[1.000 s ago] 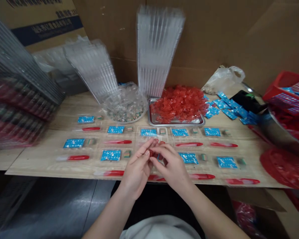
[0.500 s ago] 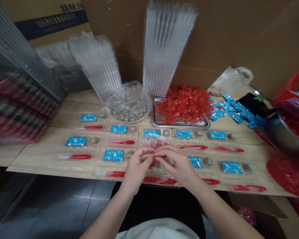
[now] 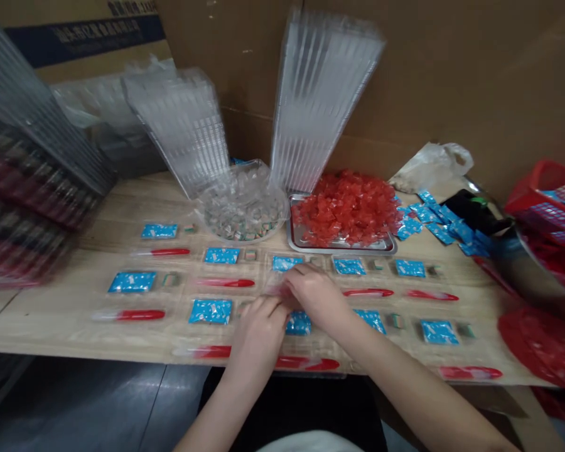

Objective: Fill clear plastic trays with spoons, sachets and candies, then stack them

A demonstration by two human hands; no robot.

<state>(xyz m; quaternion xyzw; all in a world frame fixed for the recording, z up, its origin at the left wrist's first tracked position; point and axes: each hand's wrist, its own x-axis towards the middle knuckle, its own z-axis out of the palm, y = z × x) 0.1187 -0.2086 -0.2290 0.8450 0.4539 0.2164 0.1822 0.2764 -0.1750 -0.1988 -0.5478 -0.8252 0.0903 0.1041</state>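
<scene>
Both hands are close together over the middle clear plastic tray, backs turned up and fingers curled down. My left hand is closed, its fingertips hidden beneath it. My right hand is closed too, just beyond and to the right, with fingertips near the tray's left part. What either one holds cannot be made out. A blue packet shows past my right hand, and another blue packet lies between the forearms. Nearer the table edge is a red pen-shaped piece. Similar trays with packets, red pieces and small striped blocks surround the hands.
Behind stand a metal tray piled with red wrapped pieces, a round clear bowl of small blocks, and upright stacks of clear trays. Loose blue packets and a red basket are at the right. Filled packs stand left.
My right hand has moved forward and turned palm down; my left hand has also turned over. The small red pieces seen near the fingers are now covered. The view has shifted slightly.
</scene>
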